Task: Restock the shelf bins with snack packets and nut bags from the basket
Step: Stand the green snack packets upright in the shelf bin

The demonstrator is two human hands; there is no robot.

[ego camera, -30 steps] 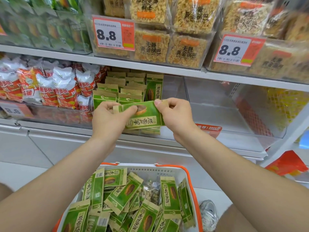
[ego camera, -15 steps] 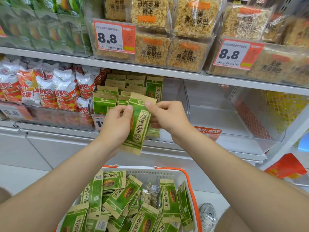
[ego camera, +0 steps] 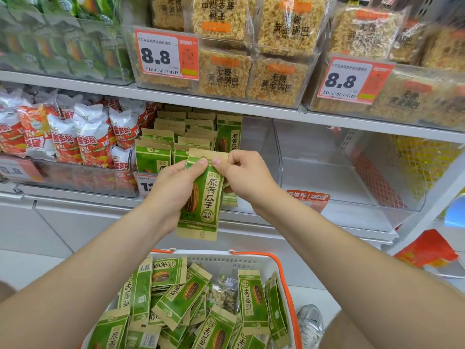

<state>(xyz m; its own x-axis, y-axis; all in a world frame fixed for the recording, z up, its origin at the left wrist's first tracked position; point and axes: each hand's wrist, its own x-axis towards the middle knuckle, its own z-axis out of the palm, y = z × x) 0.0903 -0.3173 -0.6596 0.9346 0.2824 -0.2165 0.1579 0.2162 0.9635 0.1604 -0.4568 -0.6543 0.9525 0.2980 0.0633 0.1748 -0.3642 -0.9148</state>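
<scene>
A green and tan sunflower-seed packet (ego camera: 205,197) hangs upright in front of the clear shelf bin (ego camera: 266,149). My left hand (ego camera: 173,187) grips its left side, thumb on the top edge. My right hand (ego camera: 245,176) pinches the top right corner. Behind, the bin holds several rows of the same green packets (ego camera: 176,137), standing upright. Below, a white basket with an orange rim (ego camera: 284,275) holds several more green packets (ego camera: 181,298) and a clear nut bag (ego camera: 224,295).
Red and white snack bags (ego camera: 65,137) fill the bin on the left. A clear bin (ego camera: 352,172) to the right holds nothing visible. The upper shelf carries rice-crisp packs (ego camera: 251,74) with 8.8 price tags. A grey shoe (ego camera: 310,323) is beside the basket.
The packet turned from lying sideways between both hands to hanging upright. Both hands shifted their hold to its top edge, close to the bin.
</scene>
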